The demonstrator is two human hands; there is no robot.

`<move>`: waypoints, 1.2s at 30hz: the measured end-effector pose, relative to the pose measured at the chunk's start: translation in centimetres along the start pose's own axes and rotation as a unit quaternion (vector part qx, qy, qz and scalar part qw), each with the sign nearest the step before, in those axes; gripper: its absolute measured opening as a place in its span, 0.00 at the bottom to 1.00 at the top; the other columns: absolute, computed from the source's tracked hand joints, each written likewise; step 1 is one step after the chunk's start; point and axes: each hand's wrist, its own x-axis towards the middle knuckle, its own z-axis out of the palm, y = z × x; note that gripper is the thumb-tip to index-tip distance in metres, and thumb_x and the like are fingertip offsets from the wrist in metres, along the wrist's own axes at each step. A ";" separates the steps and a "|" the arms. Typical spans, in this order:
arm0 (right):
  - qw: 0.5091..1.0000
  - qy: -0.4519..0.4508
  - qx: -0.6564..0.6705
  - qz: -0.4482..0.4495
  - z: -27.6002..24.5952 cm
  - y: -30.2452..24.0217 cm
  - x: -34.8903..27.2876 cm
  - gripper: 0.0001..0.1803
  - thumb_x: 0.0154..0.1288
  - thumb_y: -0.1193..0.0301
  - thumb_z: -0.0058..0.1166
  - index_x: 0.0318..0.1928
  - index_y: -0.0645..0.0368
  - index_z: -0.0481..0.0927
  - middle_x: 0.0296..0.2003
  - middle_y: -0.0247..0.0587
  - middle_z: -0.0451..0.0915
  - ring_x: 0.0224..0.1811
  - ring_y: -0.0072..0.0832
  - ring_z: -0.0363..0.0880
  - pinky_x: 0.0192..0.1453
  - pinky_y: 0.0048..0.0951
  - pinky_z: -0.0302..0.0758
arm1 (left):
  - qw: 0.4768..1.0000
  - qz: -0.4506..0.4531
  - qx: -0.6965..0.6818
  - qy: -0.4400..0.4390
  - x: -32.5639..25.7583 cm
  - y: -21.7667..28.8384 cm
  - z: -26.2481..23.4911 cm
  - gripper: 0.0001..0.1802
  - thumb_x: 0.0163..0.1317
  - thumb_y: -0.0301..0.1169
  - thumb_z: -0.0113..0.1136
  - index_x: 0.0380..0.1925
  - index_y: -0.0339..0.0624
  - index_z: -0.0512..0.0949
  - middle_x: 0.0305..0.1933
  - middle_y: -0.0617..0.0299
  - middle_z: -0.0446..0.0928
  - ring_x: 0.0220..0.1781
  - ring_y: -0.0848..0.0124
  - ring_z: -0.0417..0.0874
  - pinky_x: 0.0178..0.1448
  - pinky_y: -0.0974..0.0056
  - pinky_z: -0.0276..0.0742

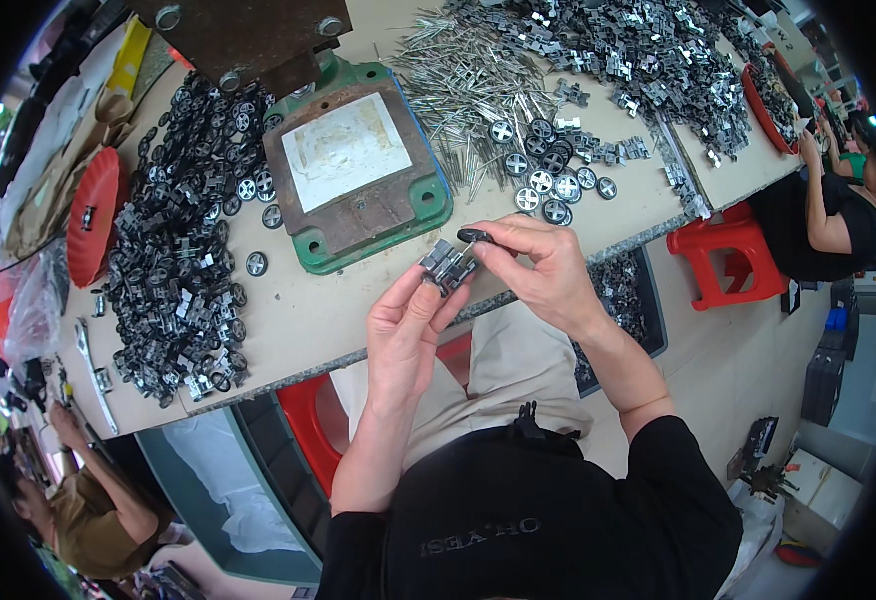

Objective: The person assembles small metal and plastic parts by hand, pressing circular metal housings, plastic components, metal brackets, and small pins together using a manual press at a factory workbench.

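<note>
At nine o'clock from the held grey-and-black part (445,268), a red dish (91,245) is seen beyond a broad heap of black wheeled pieces (168,250). At eleven o'clock, a green-based metal fixture (348,150) is set on the worktable (288,320). The part itself is gripped by the thumb and fingers of the left hand (408,325), at the table's near edge. Metal pins (468,90) are heaped at twelve o'clock. At one o'clock, a black wheel (474,236) is pinched by the right hand (541,265); whether wheel and part touch cannot be told clearly. Loose wheels (540,181) are scattered between one and two o'clock, and a red stool (723,240) is placed at three.
</note>
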 end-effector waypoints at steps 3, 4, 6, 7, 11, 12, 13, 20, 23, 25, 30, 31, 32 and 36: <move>0.997 0.038 -0.003 -0.061 0.5 0.2 -0.1 0.11 0.59 0.78 0.55 0.43 0.67 0.81 0.26 0.39 0.78 0.22 0.18 0.70 0.27 0.21 0.67 | 1.000 0.004 -0.010 -0.003 -0.1 0.0 0.3 0.18 0.66 0.24 0.51 0.55 0.30 0.69 0.53 0.49 0.75 0.54 0.58 0.78 0.59 0.60 0.78; 0.996 0.046 -0.025 -0.073 0.7 0.0 -0.2 0.11 0.58 0.79 0.55 0.43 0.67 0.81 0.27 0.40 0.78 0.23 0.21 0.72 0.28 0.23 0.69 | 1.000 0.011 -0.007 0.009 -0.2 0.0 0.3 0.18 0.66 0.24 0.52 0.55 0.29 0.69 0.52 0.49 0.75 0.53 0.60 0.79 0.58 0.61 0.78; 0.994 0.055 -0.049 -0.083 0.8 0.1 -0.2 0.12 0.57 0.80 0.55 0.43 0.68 0.80 0.28 0.41 0.78 0.24 0.24 0.74 0.29 0.24 0.70 | 1.000 0.017 -0.005 0.021 -0.2 -0.2 0.5 0.19 0.65 0.23 0.53 0.55 0.29 0.69 0.51 0.50 0.76 0.52 0.62 0.79 0.58 0.61 0.79; 0.975 0.079 -0.132 -0.163 0.9 0.6 -0.1 0.12 0.55 0.81 0.56 0.42 0.68 0.80 0.28 0.41 0.78 0.26 0.28 0.75 0.31 0.26 0.71 | 0.997 0.047 0.055 0.037 -0.2 -0.4 0.6 0.19 0.64 0.22 0.54 0.55 0.29 0.70 0.50 0.51 0.76 0.51 0.65 0.80 0.56 0.63 0.78; 0.946 0.061 -0.227 -0.224 0.8 0.8 -0.2 0.15 0.52 0.82 0.56 0.43 0.69 0.77 0.29 0.43 0.76 0.32 0.37 0.75 0.34 0.32 0.73 | 0.957 0.134 0.253 0.048 -0.4 -0.6 0.2 0.19 0.60 0.19 0.58 0.52 0.29 0.73 0.49 0.53 0.78 0.46 0.73 0.80 0.52 0.69 0.77; 0.946 0.060 -0.227 -0.224 0.8 0.9 -0.2 0.15 0.52 0.82 0.56 0.43 0.69 0.77 0.29 0.43 0.76 0.32 0.37 0.75 0.34 0.32 0.73 | 0.957 0.134 0.253 0.048 -0.4 -0.5 0.2 0.19 0.60 0.19 0.58 0.52 0.29 0.73 0.49 0.53 0.78 0.46 0.73 0.80 0.52 0.69 0.77; 0.941 0.058 -0.244 -0.229 0.8 1.0 -0.2 0.14 0.53 0.82 0.57 0.43 0.68 0.77 0.29 0.43 0.75 0.31 0.37 0.75 0.34 0.32 0.72 | 0.940 0.148 0.304 0.050 -0.4 -0.4 0.4 0.19 0.59 0.18 0.59 0.52 0.30 0.74 0.49 0.54 0.78 0.45 0.73 0.81 0.51 0.70 0.77; 0.996 0.016 -0.080 -0.023 0.3 -1.8 -0.1 0.16 0.56 0.78 0.58 0.47 0.65 0.76 0.32 0.39 0.78 0.31 0.28 0.77 0.33 0.26 0.72 | 0.997 0.067 0.029 0.040 0.3 -0.1 0.8 0.18 0.63 0.21 0.55 0.54 0.32 0.71 0.48 0.56 0.78 0.47 0.73 0.79 0.52 0.69 0.75; 0.986 -0.054 0.140 0.073 0.3 -0.9 0.0 0.18 0.57 0.76 0.58 0.49 0.65 0.75 0.32 0.36 0.80 0.29 0.23 0.78 0.32 0.25 0.71 | 0.999 0.023 0.020 -0.034 0.3 -0.3 0.2 0.16 0.65 0.23 0.52 0.53 0.34 0.71 0.49 0.56 0.77 0.49 0.73 0.78 0.54 0.69 0.73; 0.995 -0.056 0.085 0.020 -0.7 -1.2 0.6 0.18 0.54 0.79 0.60 0.47 0.64 0.76 0.35 0.34 0.79 0.30 0.19 0.76 0.33 0.21 0.72 | 0.997 -0.004 0.079 -0.016 0.5 0.9 0.2 0.17 0.62 0.24 0.58 0.52 0.36 0.72 0.49 0.59 0.77 0.47 0.75 0.78 0.55 0.69 0.71; 0.971 -0.127 -0.140 -0.148 -1.4 -3.0 3.3 0.21 0.51 0.79 0.61 0.49 0.60 0.77 0.37 0.40 0.79 0.32 0.25 0.78 0.36 0.25 0.75 | 0.862 0.167 0.479 -0.023 2.7 5.3 1.5 0.18 0.52 0.26 0.67 0.45 0.38 0.78 0.38 0.64 0.81 0.40 0.77 0.78 0.45 0.71 0.71; 0.969 -0.112 -0.134 -0.174 -1.4 -3.5 4.0 0.22 0.51 0.79 0.60 0.50 0.59 0.77 0.37 0.40 0.79 0.32 0.25 0.78 0.36 0.25 0.75 | 0.837 0.207 0.507 -0.015 3.6 6.0 1.3 0.15 0.52 0.26 0.66 0.41 0.37 0.80 0.35 0.64 0.81 0.38 0.77 0.78 0.42 0.71 0.71; 0.969 -0.110 -0.148 -0.166 -2.1 -4.5 4.9 0.22 0.53 0.78 0.59 0.52 0.59 0.77 0.38 0.39 0.79 0.33 0.24 0.78 0.36 0.25 0.75 | 0.829 0.223 0.512 0.027 4.6 7.2 1.5 0.13 0.52 0.26 0.65 0.39 0.36 0.80 0.33 0.63 0.81 0.36 0.77 0.77 0.40 0.71 0.72; 0.972 -0.067 -0.145 -0.173 -4.8 -6.5 8.8 0.18 0.57 0.76 0.58 0.50 0.60 0.78 0.39 0.38 0.80 0.35 0.22 0.78 0.37 0.24 0.75 | 0.783 0.309 0.531 0.092 10.1 10.9 -0.5 0.12 0.54 0.27 0.63 0.38 0.34 0.80 0.30 0.62 0.81 0.31 0.77 0.76 0.38 0.72 0.72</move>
